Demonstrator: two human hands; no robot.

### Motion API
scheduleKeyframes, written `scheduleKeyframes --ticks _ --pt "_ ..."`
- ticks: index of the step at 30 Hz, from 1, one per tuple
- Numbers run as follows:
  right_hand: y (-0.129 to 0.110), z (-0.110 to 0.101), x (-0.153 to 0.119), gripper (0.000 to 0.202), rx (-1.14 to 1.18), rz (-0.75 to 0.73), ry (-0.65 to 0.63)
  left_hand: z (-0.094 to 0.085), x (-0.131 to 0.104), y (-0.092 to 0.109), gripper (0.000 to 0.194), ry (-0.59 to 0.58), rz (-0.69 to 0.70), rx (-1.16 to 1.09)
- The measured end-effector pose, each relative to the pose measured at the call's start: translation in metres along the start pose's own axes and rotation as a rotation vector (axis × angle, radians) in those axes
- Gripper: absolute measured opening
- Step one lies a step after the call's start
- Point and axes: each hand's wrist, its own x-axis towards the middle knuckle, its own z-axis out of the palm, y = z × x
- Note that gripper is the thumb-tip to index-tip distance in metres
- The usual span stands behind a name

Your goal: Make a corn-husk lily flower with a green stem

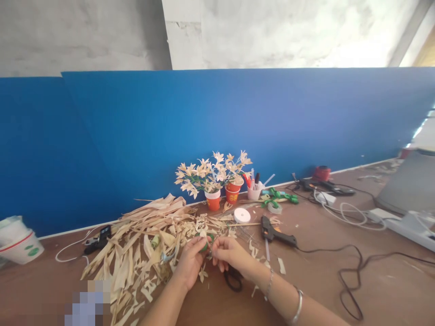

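Observation:
My left hand point(190, 262) is closed in a pinch around a small green piece point(205, 245) that looks like tape, with a pale flower-like tip above it. Close beside it, my right hand point(229, 254) has its fingertips pressed together near the green piece; what they grip is too small to make out. A black loop like a scissors handle point(234, 281) shows just under my right hand; whether the hand holds it I cannot tell. A small pale flower point(203, 274) lies below the hands. Dried husk strips point(125, 253) spread to the left.
Red paper cups point(213, 202) hold husk flowers point(204, 172) at the back. A white roll point(242, 215), a black glue gun point(277, 233) with its cord, a pen cup point(253, 194) and green ribbon point(280, 196) lie to the right. A white bucket point(22, 246) stands far left.

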Motion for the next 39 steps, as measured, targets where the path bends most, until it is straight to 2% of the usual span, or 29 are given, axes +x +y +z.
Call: scheduleKeyframes --ticks 6,17,39 --pt "0.002 0.0 0.001 0.014 0.017 -0.009 0.002 -0.002 0.0 -0.002 0.019 0.001 -0.013 -0.01" --pt "-0.003 0.003 -0.002 0.016 0.068 -0.004 0.032 0.007 -0.004 0.001 0.018 -0.032 -0.013 0.003" --pt "-0.004 0.003 -0.004 0.026 0.175 0.021 -0.006 0.009 -0.006 0.001 0.015 -0.093 0.016 0.034"
